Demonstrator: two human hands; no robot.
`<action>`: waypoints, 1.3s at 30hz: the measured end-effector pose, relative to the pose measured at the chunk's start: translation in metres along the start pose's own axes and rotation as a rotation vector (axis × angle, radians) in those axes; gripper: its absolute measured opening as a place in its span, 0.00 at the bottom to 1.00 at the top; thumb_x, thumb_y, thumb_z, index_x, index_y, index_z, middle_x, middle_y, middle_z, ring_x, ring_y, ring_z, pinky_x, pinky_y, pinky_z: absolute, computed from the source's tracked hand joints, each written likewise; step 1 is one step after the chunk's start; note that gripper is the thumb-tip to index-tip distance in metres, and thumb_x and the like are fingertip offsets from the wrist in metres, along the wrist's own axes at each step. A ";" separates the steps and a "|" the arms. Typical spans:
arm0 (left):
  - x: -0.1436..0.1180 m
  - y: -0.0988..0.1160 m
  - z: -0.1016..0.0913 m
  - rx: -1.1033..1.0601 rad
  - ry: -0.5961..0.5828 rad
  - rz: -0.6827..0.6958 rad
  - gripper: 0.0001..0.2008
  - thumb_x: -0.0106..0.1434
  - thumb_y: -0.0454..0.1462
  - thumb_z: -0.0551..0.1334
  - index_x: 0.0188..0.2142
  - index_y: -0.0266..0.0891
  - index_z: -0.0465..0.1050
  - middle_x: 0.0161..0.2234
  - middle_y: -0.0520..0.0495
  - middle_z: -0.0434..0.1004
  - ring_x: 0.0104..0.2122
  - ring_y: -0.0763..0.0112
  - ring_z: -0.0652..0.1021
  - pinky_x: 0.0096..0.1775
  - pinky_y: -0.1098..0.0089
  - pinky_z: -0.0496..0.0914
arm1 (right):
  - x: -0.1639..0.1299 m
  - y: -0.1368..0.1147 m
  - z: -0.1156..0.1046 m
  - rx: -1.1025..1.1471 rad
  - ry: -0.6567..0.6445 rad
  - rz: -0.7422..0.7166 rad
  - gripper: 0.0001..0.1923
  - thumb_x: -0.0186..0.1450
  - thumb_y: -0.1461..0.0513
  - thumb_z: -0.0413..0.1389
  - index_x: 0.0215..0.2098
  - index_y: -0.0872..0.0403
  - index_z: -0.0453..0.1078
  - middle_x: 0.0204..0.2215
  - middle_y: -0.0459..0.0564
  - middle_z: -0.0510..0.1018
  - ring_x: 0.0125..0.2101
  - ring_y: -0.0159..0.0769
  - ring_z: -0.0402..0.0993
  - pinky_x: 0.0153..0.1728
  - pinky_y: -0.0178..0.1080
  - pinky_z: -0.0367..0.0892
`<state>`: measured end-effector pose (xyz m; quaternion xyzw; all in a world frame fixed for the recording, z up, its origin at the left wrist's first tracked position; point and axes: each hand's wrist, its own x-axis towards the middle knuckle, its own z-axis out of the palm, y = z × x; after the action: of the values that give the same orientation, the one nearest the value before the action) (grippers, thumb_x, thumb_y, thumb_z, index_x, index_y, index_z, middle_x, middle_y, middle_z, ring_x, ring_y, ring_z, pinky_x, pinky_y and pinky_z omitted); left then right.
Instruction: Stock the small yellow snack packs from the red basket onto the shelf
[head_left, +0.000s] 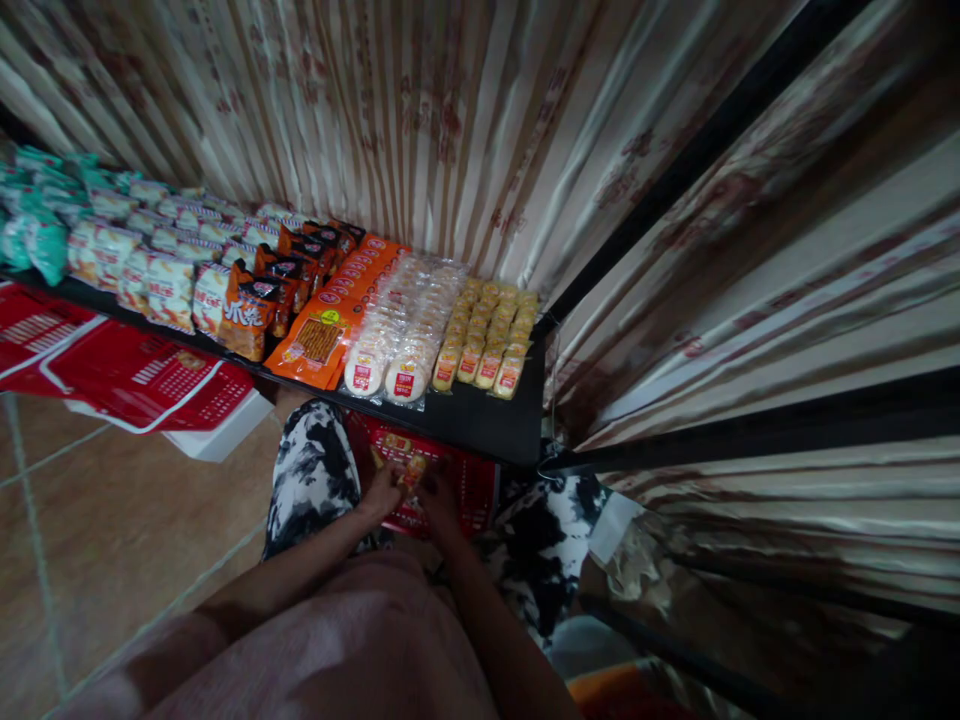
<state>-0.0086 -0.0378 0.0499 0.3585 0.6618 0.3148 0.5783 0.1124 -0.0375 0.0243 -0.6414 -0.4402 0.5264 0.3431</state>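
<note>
**Single small packet under handling, both hands low before the shelf**

At far left, green packets (46, 240) crowd the black shelf (491, 425). Beside them I record rows of white packets (169, 290). Below the shelf front lie red bags (150, 375) with white cord handles, near a white box (219, 432) on the tiled floor (45, 560).

Continuing right along the shelf: orange-and-black bags (246, 315), flat orange packets (319, 345), then round white crackers (406, 372) in clear wrap.

Lower down, between my patterned trouser legs (311, 465), is my left hand (382, 488). Its fingers appear drawn in against the near side of a small yellow packet (415, 468), with little gap showing. The packet sits between my two hands, above a red printed bag (476, 485). My right hand (437, 498) is close at the packet's other side; it is too dark to tell how far its fingers are open, or whether they hold anything.

Further right, small yellow packets with red labels (487, 365) stand in rows, near the pleated curtain (600, 180).

Finding: the step in hand, in my judgement, is two-handed handling of one packet. The next move calls for a light, sure pinch, since hard pressure could crush the contents.
</note>
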 end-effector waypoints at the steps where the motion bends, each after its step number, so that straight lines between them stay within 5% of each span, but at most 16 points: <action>1: -0.002 -0.001 -0.001 0.057 -0.008 0.039 0.12 0.47 0.24 0.54 0.30 0.39 0.64 0.27 0.55 0.68 0.27 0.76 0.70 0.32 0.75 0.66 | -0.002 -0.001 -0.002 0.004 0.013 0.017 0.14 0.49 0.62 0.55 0.36 0.55 0.71 0.31 0.50 0.79 0.33 0.40 0.76 0.35 0.41 0.70; 7: -0.018 0.003 -0.008 0.315 -0.038 0.316 0.06 0.48 0.27 0.54 0.24 0.38 0.65 0.30 0.51 0.67 0.36 0.69 0.70 0.43 0.69 0.64 | -0.018 -0.013 -0.005 0.060 0.040 0.048 0.15 0.47 0.63 0.58 0.35 0.53 0.70 0.31 0.49 0.79 0.34 0.42 0.76 0.37 0.44 0.71; 25: -0.053 0.060 -0.006 0.335 0.023 0.632 0.06 0.61 0.33 0.50 0.31 0.40 0.64 0.35 0.46 0.68 0.39 0.67 0.71 0.45 0.67 0.66 | -0.042 -0.077 -0.030 -0.041 0.083 -0.187 0.20 0.55 0.59 0.56 0.47 0.53 0.65 0.45 0.53 0.74 0.46 0.41 0.71 0.49 0.44 0.64; 32: -0.046 0.089 0.003 0.294 0.070 0.746 0.07 0.62 0.33 0.51 0.39 0.40 0.65 0.43 0.44 0.70 0.46 0.67 0.71 0.49 0.67 0.65 | -0.031 -0.118 -0.047 -0.018 0.147 -0.281 0.19 0.57 0.59 0.54 0.46 0.53 0.65 0.41 0.51 0.76 0.41 0.39 0.73 0.45 0.42 0.67; 39: -0.032 0.110 0.017 0.449 0.079 0.905 0.20 0.57 0.26 0.50 0.49 0.37 0.62 0.52 0.41 0.64 0.54 0.65 0.65 0.56 0.61 0.61 | 0.002 -0.127 -0.057 0.051 0.233 -0.334 0.22 0.57 0.57 0.54 0.48 0.56 0.64 0.40 0.54 0.76 0.37 0.37 0.74 0.38 0.39 0.71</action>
<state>0.0223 -0.0047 0.1564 0.7128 0.5129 0.3970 0.2671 0.1422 0.0134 0.1509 -0.6072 -0.4843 0.3953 0.4904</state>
